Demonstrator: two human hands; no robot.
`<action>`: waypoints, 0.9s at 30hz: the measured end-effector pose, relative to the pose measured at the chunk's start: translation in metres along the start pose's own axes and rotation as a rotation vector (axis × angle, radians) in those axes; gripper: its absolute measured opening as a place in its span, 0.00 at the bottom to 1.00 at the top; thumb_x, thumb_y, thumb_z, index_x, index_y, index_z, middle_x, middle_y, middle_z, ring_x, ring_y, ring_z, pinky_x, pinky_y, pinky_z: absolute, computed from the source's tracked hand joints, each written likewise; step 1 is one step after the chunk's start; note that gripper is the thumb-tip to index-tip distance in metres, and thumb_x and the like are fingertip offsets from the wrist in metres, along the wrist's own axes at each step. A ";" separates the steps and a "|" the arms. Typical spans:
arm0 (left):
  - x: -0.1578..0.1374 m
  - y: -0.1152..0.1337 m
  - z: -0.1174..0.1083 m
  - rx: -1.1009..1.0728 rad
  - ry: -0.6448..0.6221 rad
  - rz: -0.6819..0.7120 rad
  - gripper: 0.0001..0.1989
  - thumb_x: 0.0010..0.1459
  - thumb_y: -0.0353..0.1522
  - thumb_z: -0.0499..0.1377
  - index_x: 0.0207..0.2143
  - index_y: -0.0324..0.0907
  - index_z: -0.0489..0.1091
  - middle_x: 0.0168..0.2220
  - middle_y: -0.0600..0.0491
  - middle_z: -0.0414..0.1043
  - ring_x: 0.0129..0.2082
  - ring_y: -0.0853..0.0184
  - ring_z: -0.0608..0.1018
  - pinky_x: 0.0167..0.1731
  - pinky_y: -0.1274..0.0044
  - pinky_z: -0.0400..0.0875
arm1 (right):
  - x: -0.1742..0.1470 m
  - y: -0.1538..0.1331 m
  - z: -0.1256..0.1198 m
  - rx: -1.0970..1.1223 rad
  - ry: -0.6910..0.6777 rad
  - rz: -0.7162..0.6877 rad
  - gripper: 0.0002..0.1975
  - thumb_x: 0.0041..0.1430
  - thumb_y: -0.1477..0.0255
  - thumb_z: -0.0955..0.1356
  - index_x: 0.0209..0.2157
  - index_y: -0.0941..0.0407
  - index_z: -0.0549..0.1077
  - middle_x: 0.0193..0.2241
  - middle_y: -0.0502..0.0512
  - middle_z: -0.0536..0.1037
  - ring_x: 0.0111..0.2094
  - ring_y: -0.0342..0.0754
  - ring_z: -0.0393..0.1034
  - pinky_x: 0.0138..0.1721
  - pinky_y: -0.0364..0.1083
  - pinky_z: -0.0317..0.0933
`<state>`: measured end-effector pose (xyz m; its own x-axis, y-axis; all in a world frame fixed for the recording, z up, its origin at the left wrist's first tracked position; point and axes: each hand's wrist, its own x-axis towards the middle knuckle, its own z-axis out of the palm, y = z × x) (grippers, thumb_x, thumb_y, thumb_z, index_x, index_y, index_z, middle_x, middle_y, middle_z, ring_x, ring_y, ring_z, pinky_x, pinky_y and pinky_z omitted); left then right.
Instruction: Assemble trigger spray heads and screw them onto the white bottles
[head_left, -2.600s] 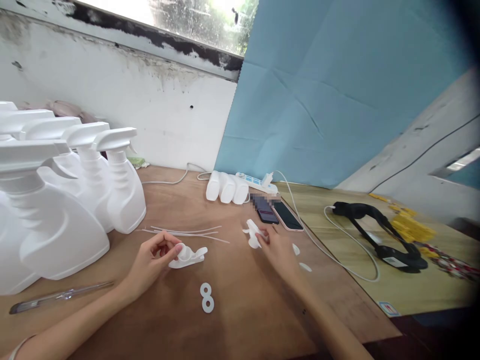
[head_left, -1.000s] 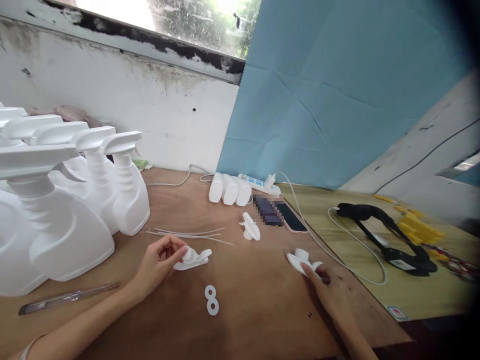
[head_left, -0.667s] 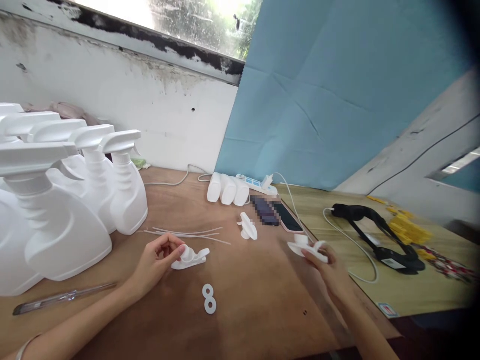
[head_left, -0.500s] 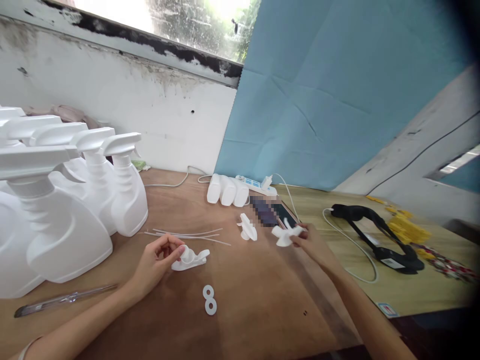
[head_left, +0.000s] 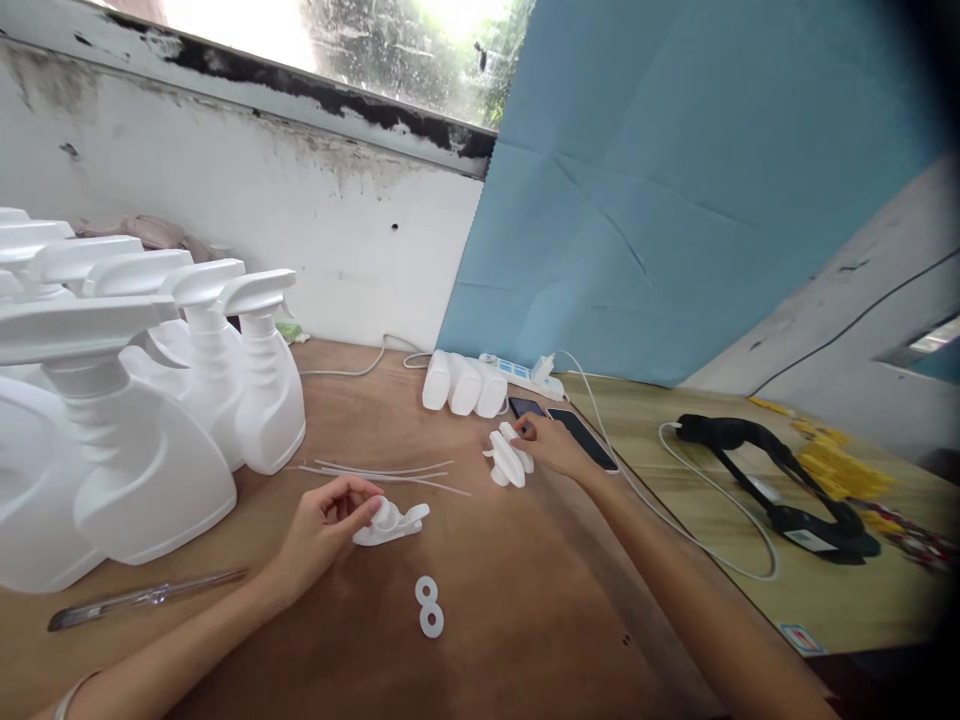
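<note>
My left hand (head_left: 326,535) pinches a white spray trigger head (head_left: 390,524) that lies on its side on the brown board. At the middle right, my right hand (head_left: 546,443) has its fingers closed on another white trigger head (head_left: 523,450). That one sits right beside a third trigger head (head_left: 505,462) on the board, and my fingers partly cover it. Several thin white tubes (head_left: 386,474) lie just beyond my left hand. Two white ring washers (head_left: 428,607), touching each other, rest on the board nearer to me.
Several white spray bottles (head_left: 150,460) stand at the left. A clear-and-dark slim tool (head_left: 146,598) lies before them. Three white bottle-like pieces (head_left: 465,386), a power strip (head_left: 521,374) and two phones (head_left: 581,438) are at the back. A black band-shaped device (head_left: 772,490) with a cable lies right.
My right hand has moved left with its trigger head, setting it against the one on the board. My left hand keeps its pinch. The view has shifted slightly.
</note>
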<state>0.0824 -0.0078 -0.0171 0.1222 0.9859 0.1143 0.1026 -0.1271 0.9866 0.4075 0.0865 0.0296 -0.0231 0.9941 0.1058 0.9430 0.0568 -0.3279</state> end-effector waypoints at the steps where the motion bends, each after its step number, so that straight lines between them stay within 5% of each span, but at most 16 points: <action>1: 0.000 0.000 0.000 0.005 0.002 0.000 0.15 0.47 0.42 0.60 0.28 0.37 0.71 0.18 0.56 0.66 0.19 0.73 0.64 0.20 0.81 0.58 | 0.000 -0.001 -0.001 -0.004 0.007 -0.001 0.07 0.47 0.69 0.68 0.29 0.57 0.69 0.21 0.50 0.74 0.26 0.47 0.69 0.26 0.41 0.55; 6: 0.003 -0.001 0.002 -0.016 -0.008 -0.024 0.15 0.48 0.41 0.60 0.28 0.37 0.71 0.19 0.56 0.66 0.19 0.73 0.63 0.19 0.81 0.57 | -0.018 -0.032 -0.003 0.005 0.288 0.003 0.13 0.57 0.64 0.60 0.40 0.58 0.65 0.36 0.59 0.74 0.34 0.50 0.68 0.34 0.46 0.59; 8: 0.006 -0.004 0.002 -0.060 0.002 -0.013 0.14 0.47 0.41 0.60 0.28 0.37 0.71 0.18 0.56 0.66 0.19 0.73 0.64 0.20 0.81 0.58 | -0.037 -0.058 0.007 0.196 0.430 -0.128 0.10 0.58 0.67 0.60 0.38 0.57 0.65 0.32 0.56 0.74 0.29 0.47 0.68 0.32 0.45 0.61; 12: 0.010 -0.009 0.004 -0.064 0.027 0.004 0.13 0.46 0.40 0.61 0.26 0.37 0.71 0.16 0.57 0.62 0.18 0.74 0.63 0.19 0.82 0.57 | -0.079 -0.105 0.044 0.361 0.112 -0.551 0.08 0.56 0.74 0.62 0.39 0.54 0.66 0.37 0.55 0.72 0.39 0.48 0.67 0.40 0.48 0.62; 15: 0.009 -0.008 0.006 -0.010 -0.012 -0.010 0.13 0.47 0.40 0.61 0.25 0.36 0.71 0.15 0.58 0.60 0.17 0.75 0.60 0.18 0.82 0.54 | -0.097 -0.121 0.071 0.416 -0.015 -0.661 0.13 0.53 0.76 0.64 0.43 0.55 0.64 0.39 0.55 0.72 0.41 0.48 0.66 0.42 0.49 0.62; 22: 0.006 -0.011 0.009 0.095 -0.102 -0.005 0.14 0.51 0.40 0.58 0.27 0.37 0.71 0.17 0.57 0.59 0.19 0.74 0.60 0.18 0.82 0.54 | -0.100 -0.116 0.104 0.554 0.103 -0.618 0.17 0.53 0.71 0.66 0.45 0.55 0.62 0.37 0.56 0.73 0.38 0.48 0.69 0.39 0.48 0.64; 27: 0.006 -0.012 0.005 0.136 -0.059 0.038 0.11 0.52 0.39 0.57 0.33 0.40 0.67 0.24 0.56 0.64 0.24 0.72 0.66 0.23 0.82 0.60 | -0.100 -0.115 0.106 0.492 0.172 -0.709 0.09 0.57 0.72 0.63 0.41 0.53 0.65 0.35 0.54 0.74 0.36 0.48 0.69 0.36 0.47 0.64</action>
<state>0.0870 -0.0013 -0.0292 0.1856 0.9725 0.1407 0.2291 -0.1821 0.9562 0.2663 -0.0095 -0.0422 -0.4606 0.6844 0.5652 0.4745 0.7280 -0.4948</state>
